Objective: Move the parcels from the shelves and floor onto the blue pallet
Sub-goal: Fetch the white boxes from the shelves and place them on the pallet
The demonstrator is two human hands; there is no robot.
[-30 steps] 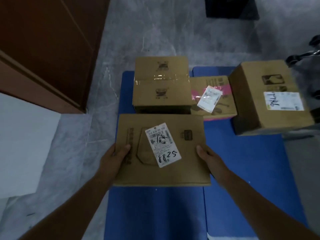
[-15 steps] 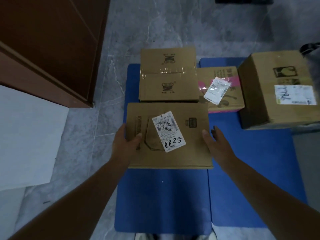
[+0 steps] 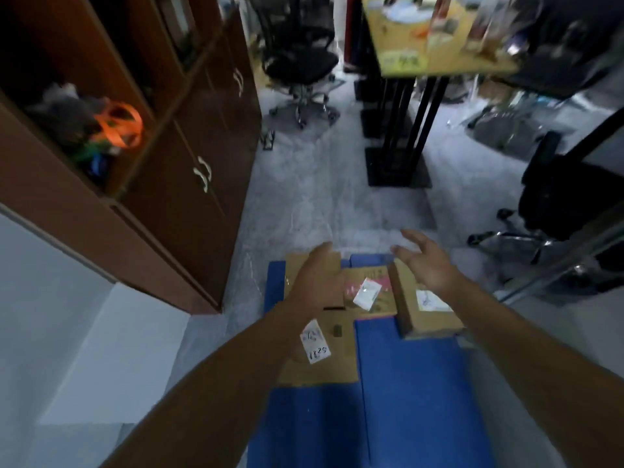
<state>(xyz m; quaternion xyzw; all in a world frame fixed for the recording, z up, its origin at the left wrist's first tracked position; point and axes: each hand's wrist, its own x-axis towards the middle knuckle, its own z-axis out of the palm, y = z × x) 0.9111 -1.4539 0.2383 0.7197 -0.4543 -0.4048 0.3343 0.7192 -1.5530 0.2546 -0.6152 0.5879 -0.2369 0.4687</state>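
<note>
The blue pallet [image 3: 405, 383] lies on the floor below me. A flat cardboard parcel with a white label reading 8825 [image 3: 334, 356] rests on its left half. Behind it sit a taped brown box [image 3: 293, 275], a parcel with pink tape [image 3: 374, 292] and a taller box with a white label [image 3: 425, 305] at the right. My left hand [image 3: 317, 275] hovers above the boxes, fingers apart, holding nothing. My right hand [image 3: 425, 261] is raised over the tall box, open and empty.
A brown cabinet [image 3: 189, 170] with open shelves runs along the left; a white panel [image 3: 67, 332] leans below it. Ahead stand a black office chair [image 3: 300, 65], a black-legged table [image 3: 439, 59] and another chair [image 3: 567, 204] at right. Grey floor lies between.
Both hands have let go of the 8825 parcel, which now lies on the pallet, and have lifted away. The view has tilted up, showing the room ahead.
</note>
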